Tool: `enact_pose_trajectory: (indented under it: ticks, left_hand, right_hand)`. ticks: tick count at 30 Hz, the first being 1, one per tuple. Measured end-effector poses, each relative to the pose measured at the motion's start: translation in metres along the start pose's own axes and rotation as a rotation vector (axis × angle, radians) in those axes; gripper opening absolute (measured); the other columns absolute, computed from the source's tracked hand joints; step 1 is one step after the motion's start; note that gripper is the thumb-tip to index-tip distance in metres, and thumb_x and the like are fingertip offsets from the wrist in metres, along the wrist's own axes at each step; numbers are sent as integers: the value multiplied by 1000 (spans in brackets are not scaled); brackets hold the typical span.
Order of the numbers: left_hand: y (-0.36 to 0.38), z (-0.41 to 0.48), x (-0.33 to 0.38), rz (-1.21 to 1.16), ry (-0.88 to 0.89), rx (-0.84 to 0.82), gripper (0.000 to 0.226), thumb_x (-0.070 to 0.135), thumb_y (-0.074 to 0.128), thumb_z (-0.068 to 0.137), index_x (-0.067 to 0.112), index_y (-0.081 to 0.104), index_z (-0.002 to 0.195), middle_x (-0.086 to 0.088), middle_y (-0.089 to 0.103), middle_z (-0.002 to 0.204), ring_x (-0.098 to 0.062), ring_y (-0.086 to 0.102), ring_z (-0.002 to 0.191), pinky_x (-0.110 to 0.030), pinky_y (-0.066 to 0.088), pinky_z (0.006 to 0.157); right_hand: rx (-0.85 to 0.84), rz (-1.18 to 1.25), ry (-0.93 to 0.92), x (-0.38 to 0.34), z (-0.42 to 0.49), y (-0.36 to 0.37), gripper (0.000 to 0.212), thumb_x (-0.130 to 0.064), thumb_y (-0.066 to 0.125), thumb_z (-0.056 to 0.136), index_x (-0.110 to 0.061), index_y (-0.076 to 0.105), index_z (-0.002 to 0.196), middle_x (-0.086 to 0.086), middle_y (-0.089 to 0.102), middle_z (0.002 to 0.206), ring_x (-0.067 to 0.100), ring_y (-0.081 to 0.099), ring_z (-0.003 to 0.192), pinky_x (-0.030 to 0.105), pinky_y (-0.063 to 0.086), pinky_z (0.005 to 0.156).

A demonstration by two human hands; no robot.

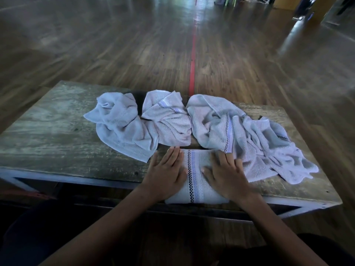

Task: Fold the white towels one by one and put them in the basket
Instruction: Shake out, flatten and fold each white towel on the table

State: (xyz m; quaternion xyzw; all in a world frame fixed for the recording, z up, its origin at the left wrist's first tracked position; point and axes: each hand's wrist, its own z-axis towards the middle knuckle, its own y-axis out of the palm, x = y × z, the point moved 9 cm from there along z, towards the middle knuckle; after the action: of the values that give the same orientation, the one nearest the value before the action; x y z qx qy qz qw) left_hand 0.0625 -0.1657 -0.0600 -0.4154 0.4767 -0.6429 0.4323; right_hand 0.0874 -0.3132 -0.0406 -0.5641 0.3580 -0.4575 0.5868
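The left hand (165, 169) and right hand (224, 175) lie palm down with fingers straight. They press flat on either side of the folded towel (194, 177), its checked stripe showing between them. It lies at the near edge of the surface (57, 131). Crumpled towels (123, 127) lie in a row just behind it.
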Motion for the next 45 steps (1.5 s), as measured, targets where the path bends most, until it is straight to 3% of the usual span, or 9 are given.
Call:
enact_pose_trajectory:
  ticks: [6,12,16,19,22,26,30,37,45]
  left_hand:
    - [6,8,-6,11,-21,-7,62,46,30,90,8,51,134,-9,47,143,-19,42,134,-59,29,106]
    - [6,9,-6,-29,-30,-4,64,45,23,92,8,44,139,-8,40,147,-19,35,138,-57,15,110]
    - [-1,2,-11,-121,-92,-19,74,44,1,86,11,17,150,-3,14,158,-14,8,146,-45,-8,116]
    - [-19,-17,-21,-292,-218,109,71,40,13,85,10,26,147,-9,31,152,-20,25,141,-46,11,117]
    - [-32,-54,-28,-565,-419,331,55,37,33,83,12,48,130,-6,51,122,-21,46,114,-40,38,97]
    - [-4,-104,-20,-1062,-682,416,23,27,51,82,19,60,101,1,59,100,-9,55,96,-30,45,86]
    - [26,-120,2,-1424,-729,295,18,6,59,90,21,63,101,10,61,71,-6,56,67,-23,43,66]
    - [29,-96,17,-1570,-589,50,23,9,60,90,17,56,111,5,51,56,-11,50,48,-23,39,46]
    - [30,-92,6,-1460,-699,34,30,25,70,82,-1,61,94,-4,70,81,-14,69,76,-21,47,55]
  right_hand:
    - [9,-79,16,1,3,7,60,-50,34,93,-3,56,123,17,57,123,32,55,96,41,42,73]
    - [98,17,-23,-23,8,-11,54,-37,31,91,-2,54,125,16,53,129,31,50,114,48,34,93]
    - [-26,168,-66,-40,10,13,61,-40,28,90,0,49,132,26,49,134,39,44,129,54,34,105]
    - [-63,173,-143,-39,15,13,74,-49,12,88,-5,31,145,22,29,150,33,23,142,43,12,114]
    - [-126,160,-179,-39,18,12,85,-56,-4,78,-15,12,151,14,9,158,25,5,146,36,1,116]
    - [-129,144,-154,-49,20,10,84,-64,1,77,-26,12,150,13,7,158,26,3,146,43,1,118]
    - [-201,158,-157,-51,20,25,85,-75,-2,75,-34,1,149,10,-9,158,23,-11,146,47,-2,118]
    - [-241,187,-149,-50,22,29,79,-75,3,80,-36,-3,148,6,-17,158,20,-20,143,47,-8,117]
    - [-209,215,-124,-48,21,27,79,-73,-1,78,-39,4,148,3,-9,159,17,-14,145,45,-6,117]
